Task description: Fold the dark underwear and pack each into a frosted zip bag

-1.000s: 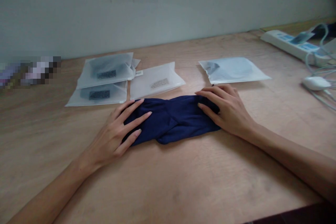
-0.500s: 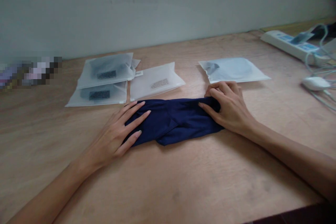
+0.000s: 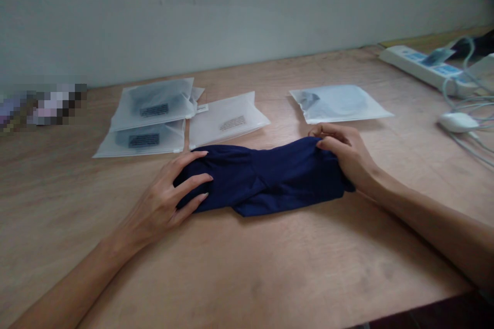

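A folded piece of dark navy fabric (image 3: 262,175), its exact kind unclear, lies across the wooden table between both hands. My left hand (image 3: 170,190) grips its left end, the fingers curved and apart over the top with the palm at the edge. At the other end, my right hand (image 3: 347,151) pinches the upper right corner between thumb and fingers. That corner is raised a little, and the right end's side edge hangs beside the palm. Part of the fabric's left edge is hidden under my left hand.
Frosted zip bags (image 3: 154,103) with dark contents overlap at the back left. Beside them lies a pale printed zip bag (image 3: 227,118). Another filled bag (image 3: 343,103) lies behind my right hand. A power strip (image 3: 424,67), white adapter (image 3: 458,122) and cables are at right.
My right hand has shifted right and now pinches the fabric's upper corner, lifting and stretching that end. My left fingers have curled more and moved slightly left.
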A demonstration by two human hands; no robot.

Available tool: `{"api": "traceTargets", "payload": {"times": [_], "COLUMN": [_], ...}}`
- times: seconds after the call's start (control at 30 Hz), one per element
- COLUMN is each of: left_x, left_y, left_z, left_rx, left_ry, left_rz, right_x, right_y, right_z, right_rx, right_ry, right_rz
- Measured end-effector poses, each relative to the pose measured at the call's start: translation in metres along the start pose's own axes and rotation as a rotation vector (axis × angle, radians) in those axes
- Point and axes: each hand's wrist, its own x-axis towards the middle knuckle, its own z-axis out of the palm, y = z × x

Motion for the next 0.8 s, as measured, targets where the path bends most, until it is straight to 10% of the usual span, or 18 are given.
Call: {"api": "traceTargets", "payload": {"times": [0.33, 0.8], "left_x": [-0.003, -0.002], "left_y": [-0.001, 0.013], "left_z": [-0.002, 0.001], "left_rx": [-0.018, -0.139], "left_ry": [-0.055, -0.126], "left_rz": [0.13, 0.318], "right_x": [0.006, -0.019], "right_y": [-0.013, -0.025], "right_z": [-0.007, -0.001], "right_rx": [0.371, 0.436], "right_ry": [-0.014, -0.337], "right_rz": [0.256, 0.093]}}
